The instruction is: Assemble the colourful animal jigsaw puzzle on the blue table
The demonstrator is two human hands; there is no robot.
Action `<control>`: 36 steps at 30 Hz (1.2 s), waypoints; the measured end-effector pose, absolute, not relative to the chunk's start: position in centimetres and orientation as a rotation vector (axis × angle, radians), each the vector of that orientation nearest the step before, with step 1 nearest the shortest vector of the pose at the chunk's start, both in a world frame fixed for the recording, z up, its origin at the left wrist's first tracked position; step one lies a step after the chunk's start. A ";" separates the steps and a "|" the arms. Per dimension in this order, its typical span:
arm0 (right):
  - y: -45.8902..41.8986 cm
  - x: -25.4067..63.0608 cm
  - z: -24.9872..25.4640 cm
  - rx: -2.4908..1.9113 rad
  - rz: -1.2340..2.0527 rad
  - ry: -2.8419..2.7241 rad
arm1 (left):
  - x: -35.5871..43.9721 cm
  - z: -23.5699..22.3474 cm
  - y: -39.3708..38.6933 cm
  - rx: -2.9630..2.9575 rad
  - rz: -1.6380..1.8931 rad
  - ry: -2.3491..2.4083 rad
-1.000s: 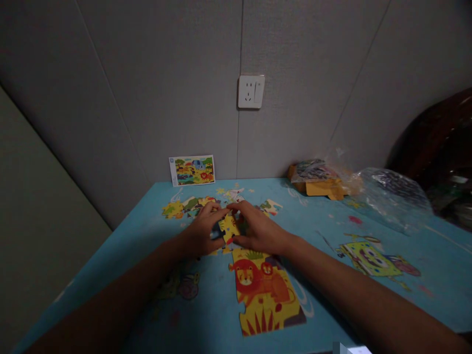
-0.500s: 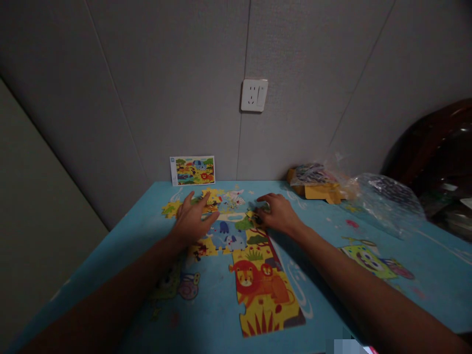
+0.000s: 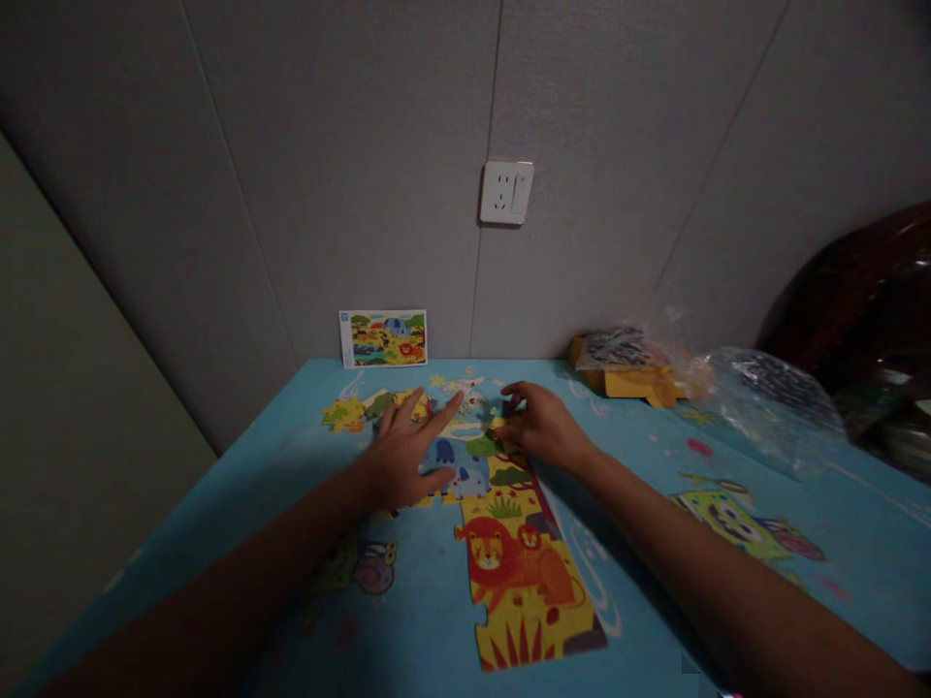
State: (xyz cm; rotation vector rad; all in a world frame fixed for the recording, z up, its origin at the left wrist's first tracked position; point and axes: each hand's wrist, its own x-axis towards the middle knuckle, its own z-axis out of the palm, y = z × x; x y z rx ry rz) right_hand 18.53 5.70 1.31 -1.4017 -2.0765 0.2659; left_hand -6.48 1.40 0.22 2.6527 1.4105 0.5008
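A partly joined animal jigsaw [image 3: 520, 562] with a lion lies on the blue cartoon-printed table [image 3: 640, 504]. My left hand [image 3: 403, 456] rests flat on the joined pieces, fingers spread and pointing toward the wall. My right hand [image 3: 542, 427] is curled at the puzzle's upper right edge, fingertips pinched on a small puzzle piece [image 3: 498, 427]. Several loose pieces [image 3: 356, 412] lie beyond my left hand near the wall.
A small reference picture card [image 3: 383, 337] leans against the grey wall under a white socket [image 3: 506, 192]. A yellow box in a plastic bag [image 3: 629, 364] and another clear bag [image 3: 771, 397] sit at the back right. A dark rounded object [image 3: 865, 301] stands far right.
Both hands let go of the yellow piece at the centre and moved apart. My left hand then slid right and flattened on the puzzle; my right hand reached farther and pinched a piece.
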 end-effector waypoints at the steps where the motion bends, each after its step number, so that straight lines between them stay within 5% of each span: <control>1: 5.7 18.5 1.4 -1.377 0.320 -2.010 | -6.4 0.1 1.2 2.685 0.480 1.308; 13: 2.9 14.9 1.3 -1.019 1.109 -1.468 | -4.8 -0.1 0.3 2.402 0.849 1.120; 27: 4.2 15.9 0.6 -1.030 1.077 -1.457 | -5.3 0.5 1.2 2.015 1.129 1.364; 36: 7.5 18.3 -0.9 -1.495 0.413 -1.906 | -5.6 0.6 1.4 2.040 1.136 1.480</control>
